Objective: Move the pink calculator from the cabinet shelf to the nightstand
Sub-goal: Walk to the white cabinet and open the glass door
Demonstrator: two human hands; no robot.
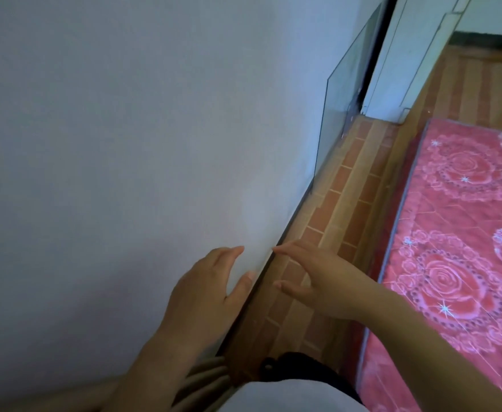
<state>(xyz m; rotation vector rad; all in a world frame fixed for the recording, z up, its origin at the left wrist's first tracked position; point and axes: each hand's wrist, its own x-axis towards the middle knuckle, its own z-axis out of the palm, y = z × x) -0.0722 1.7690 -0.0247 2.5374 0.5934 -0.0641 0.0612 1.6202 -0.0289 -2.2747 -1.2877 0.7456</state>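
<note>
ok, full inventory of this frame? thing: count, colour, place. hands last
panel: one, pale grey-white, fills left half, likely a cabinet door or side
glass pane: one, clear, upright, beyond the panel's far edge
floor: red-brown brick-pattern tiles, centre strip
bedspread: one, red-pink rose pattern, right
pink calculator: not visible
nightstand: not visible
left hand: empty, fingers spread on the panel's edge
right hand: empty, fingertips at the same edge

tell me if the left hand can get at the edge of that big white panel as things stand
Probably yes. The left hand is already at the white panel, its fingertips curled by the dark edge, and nothing lies between them. The right hand hovers just beside it over the brick-pattern floor, open.
</note>
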